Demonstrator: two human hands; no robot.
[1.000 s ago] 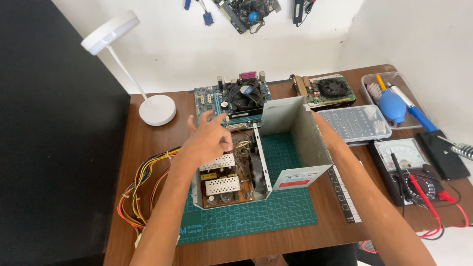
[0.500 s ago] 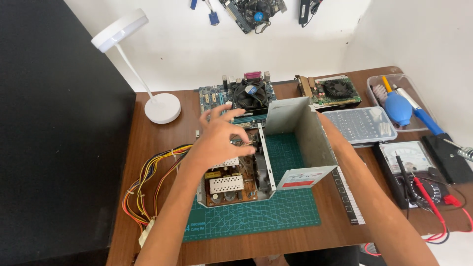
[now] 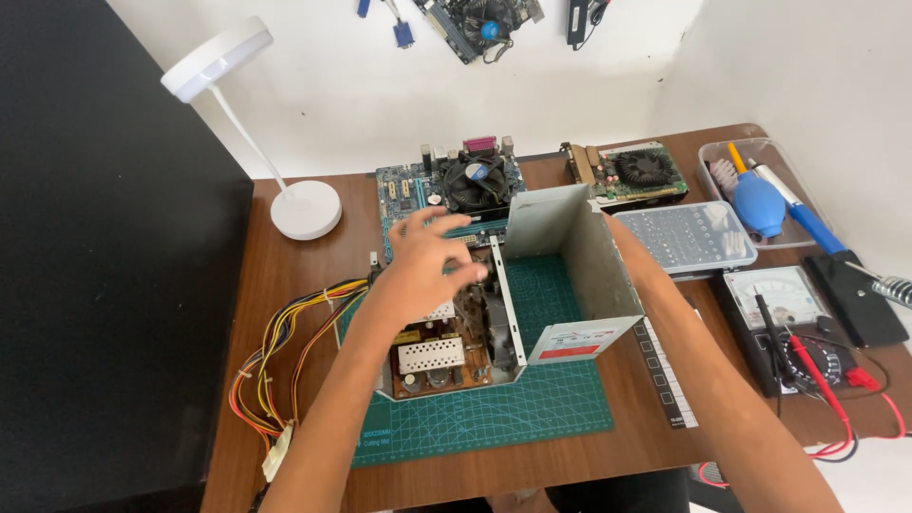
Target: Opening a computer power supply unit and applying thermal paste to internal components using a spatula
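Head view: left hand (image 3: 426,266) spread wide over boxy metal power supply (image 3: 475,328); right hand seemingly hidden.

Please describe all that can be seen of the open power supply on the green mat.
The power supply lies on the green mat, its grey metal cover swung up beside it. Inside shows a brown board with pale heatsinks and dark parts. Coloured wires trail off to its left. The left hand hovers over its far end; contact is unclear.

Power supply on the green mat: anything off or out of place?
The grey metal power supply case lies opened, its cover swung up beside it and the circuit board bare. The left hand hovers over the board. The right hand is hidden behind the cover. Nothing looks spilled or broken.
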